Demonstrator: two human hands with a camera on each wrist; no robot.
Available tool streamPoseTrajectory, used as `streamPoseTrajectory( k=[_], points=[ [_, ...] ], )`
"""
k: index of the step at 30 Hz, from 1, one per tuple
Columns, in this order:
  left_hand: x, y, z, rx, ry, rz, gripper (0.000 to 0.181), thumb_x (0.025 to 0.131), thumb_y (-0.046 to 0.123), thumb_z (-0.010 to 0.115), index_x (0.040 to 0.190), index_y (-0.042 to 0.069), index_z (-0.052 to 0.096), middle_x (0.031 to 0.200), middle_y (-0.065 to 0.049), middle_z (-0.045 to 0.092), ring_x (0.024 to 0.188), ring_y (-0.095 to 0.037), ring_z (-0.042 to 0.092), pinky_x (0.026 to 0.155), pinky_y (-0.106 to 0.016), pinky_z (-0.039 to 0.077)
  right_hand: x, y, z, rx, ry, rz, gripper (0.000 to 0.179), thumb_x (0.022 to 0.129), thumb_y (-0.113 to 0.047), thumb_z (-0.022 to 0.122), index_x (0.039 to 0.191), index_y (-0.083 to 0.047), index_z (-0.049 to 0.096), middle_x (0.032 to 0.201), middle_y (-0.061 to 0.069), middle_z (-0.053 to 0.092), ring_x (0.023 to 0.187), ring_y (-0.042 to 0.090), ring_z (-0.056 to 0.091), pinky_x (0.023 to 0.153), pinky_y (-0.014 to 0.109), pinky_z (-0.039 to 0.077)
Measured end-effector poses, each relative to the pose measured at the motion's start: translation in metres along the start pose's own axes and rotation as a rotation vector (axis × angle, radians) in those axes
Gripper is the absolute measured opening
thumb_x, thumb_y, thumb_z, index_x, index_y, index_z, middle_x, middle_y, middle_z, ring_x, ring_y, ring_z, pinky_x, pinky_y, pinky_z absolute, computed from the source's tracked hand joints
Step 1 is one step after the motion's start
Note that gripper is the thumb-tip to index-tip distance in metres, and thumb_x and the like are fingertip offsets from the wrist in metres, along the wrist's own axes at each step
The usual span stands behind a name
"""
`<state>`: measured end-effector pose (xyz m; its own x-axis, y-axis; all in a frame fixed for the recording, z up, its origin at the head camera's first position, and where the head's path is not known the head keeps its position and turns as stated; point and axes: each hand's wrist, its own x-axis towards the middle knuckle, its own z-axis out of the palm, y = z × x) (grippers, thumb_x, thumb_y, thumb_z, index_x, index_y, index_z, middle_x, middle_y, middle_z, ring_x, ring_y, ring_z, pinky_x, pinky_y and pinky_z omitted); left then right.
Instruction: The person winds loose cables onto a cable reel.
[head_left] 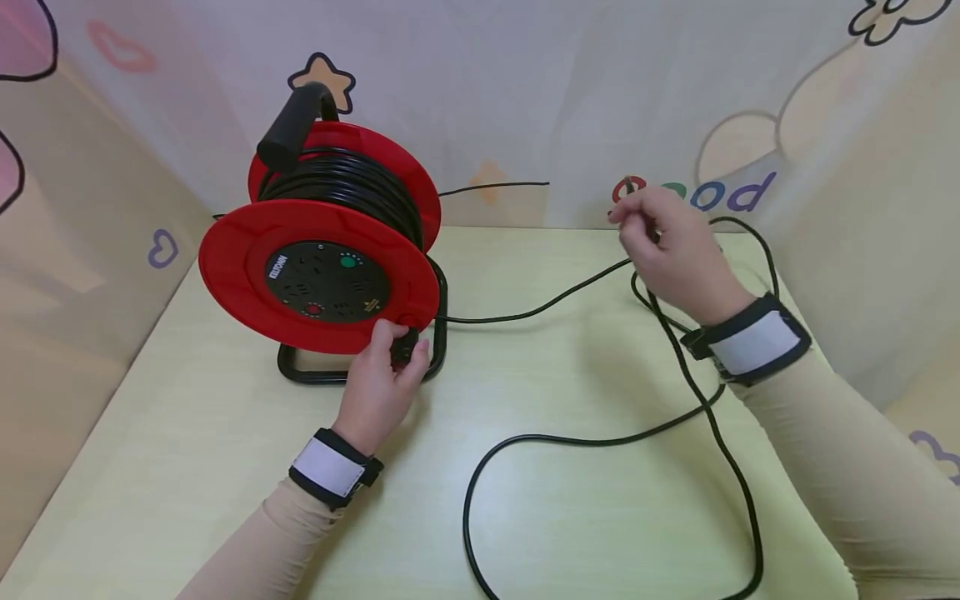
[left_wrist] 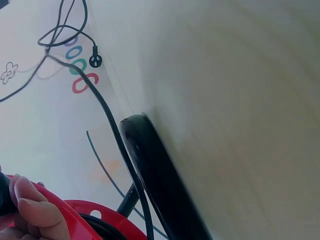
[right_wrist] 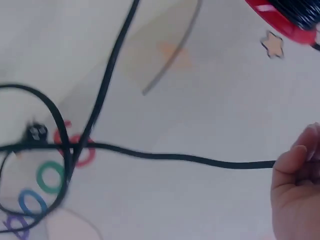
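A red cable reel (head_left: pixel 225 258) wound with black cable (head_left: pixel 337 183) stands at the left of the table, its round black socket panel (head_left: pixel 327 282) facing up and forward. At the lower right of its front disc, my left hand (head_left: pixel 378 392) grips the black crank knob (head_left: pixel 405 346) between thumb and fingers. Off to the right, my right hand (head_left: pixel 675 258) is raised over the table and holds the loose black cable (right_wrist: pixel 200 159) in curled fingers. From the reel, cable runs across to that hand. A black plug (left_wrist: pixel 95 60) at a cable end appears in the left wrist view.
The reel has a black tube stand (head_left: pixel 315 377) and a black carrying handle (head_left: pixel 288 129). Loose cable (head_left: pixel 540 437) loops over the right half of the table (head_left: pixel 187 450) to its front. A printed cloth (head_left: pixel 510 100) hangs behind; a thin dark line (head_left: pixel 495 187) crosses it.
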<state>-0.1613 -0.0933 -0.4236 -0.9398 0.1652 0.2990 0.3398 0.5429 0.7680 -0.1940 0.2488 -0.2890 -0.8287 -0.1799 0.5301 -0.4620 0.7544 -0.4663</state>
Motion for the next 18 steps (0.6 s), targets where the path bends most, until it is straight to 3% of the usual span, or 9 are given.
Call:
streamPoseTrajectory(
  k=[3, 7, 9, 13, 15, 18],
  points=[
    [-0.001, 0.000, -0.001, -0.002, 0.004, 0.000, 0.032, 0.093, 0.029, 0.059, 0.113, 0.007, 0.047, 0.084, -0.009, 0.064, 0.069, -0.018, 0.053, 0.059, -0.034, 0.049, 0.004, 0.003, -0.026, -0.012, 0.088, 0.051, 0.026, 0.094, -0.004, 0.039, 0.106, 0.000, 0.062, 0.090, 0.002, 0.059, 0.069, 0.013, 0.045, 0.055, 0.021, 0.034],
    [-0.002, -0.001, 0.000, -0.003, 0.006, 0.006, 0.032, 0.093, 0.029, 0.058, 0.114, 0.007, 0.047, 0.082, -0.008, 0.064, 0.067, -0.018, 0.053, 0.058, -0.034, 0.049, -0.001, 0.034, -0.057, -0.040, 0.126, 0.293, 0.037, 0.098, -0.011, 0.033, 0.132, -0.008, 0.048, 0.089, -0.008, 0.053, 0.072, 0.009, 0.048, 0.053, 0.017, 0.035],
    [-0.002, -0.001, 0.001, 0.000, 0.008, 0.009, 0.032, 0.093, 0.029, 0.058, 0.114, 0.007, 0.047, 0.081, -0.008, 0.064, 0.067, -0.018, 0.053, 0.057, -0.033, 0.049, -0.008, 0.057, -0.066, -0.086, 0.123, 0.388, 0.044, 0.098, -0.011, 0.029, 0.141, -0.007, 0.040, 0.091, -0.007, 0.053, 0.076, 0.010, 0.049, 0.056, 0.019, 0.036],
    [-0.002, -0.001, 0.001, 0.006, 0.015, 0.013, 0.032, 0.093, 0.028, 0.058, 0.114, 0.007, 0.047, 0.083, -0.009, 0.065, 0.068, -0.018, 0.053, 0.058, -0.034, 0.050, -0.025, 0.105, -0.064, -0.203, 0.030, 0.510, 0.051, 0.096, -0.007, 0.023, 0.145, 0.001, 0.033, 0.103, 0.018, 0.062, 0.087, 0.026, 0.054, 0.066, 0.034, 0.040],
    [-0.002, -0.001, 0.001, 0.005, 0.020, 0.013, 0.032, 0.093, 0.028, 0.058, 0.114, 0.007, 0.047, 0.085, -0.009, 0.065, 0.068, -0.018, 0.053, 0.059, -0.034, 0.050, -0.033, 0.127, -0.058, -0.243, -0.026, 0.554, 0.052, 0.095, -0.005, 0.022, 0.144, 0.005, 0.032, 0.117, 0.032, 0.057, 0.096, 0.039, 0.054, 0.073, 0.047, 0.043],
    [-0.002, -0.001, 0.001, 0.002, 0.022, 0.013, 0.032, 0.093, 0.028, 0.059, 0.114, 0.006, 0.047, 0.084, -0.010, 0.064, 0.068, -0.019, 0.053, 0.059, -0.034, 0.050, -0.043, 0.157, -0.048, -0.272, -0.091, 0.629, 0.052, 0.093, -0.004, 0.022, 0.143, 0.010, 0.029, 0.130, 0.040, 0.047, 0.106, 0.050, 0.048, 0.082, 0.064, 0.040]
  ],
)
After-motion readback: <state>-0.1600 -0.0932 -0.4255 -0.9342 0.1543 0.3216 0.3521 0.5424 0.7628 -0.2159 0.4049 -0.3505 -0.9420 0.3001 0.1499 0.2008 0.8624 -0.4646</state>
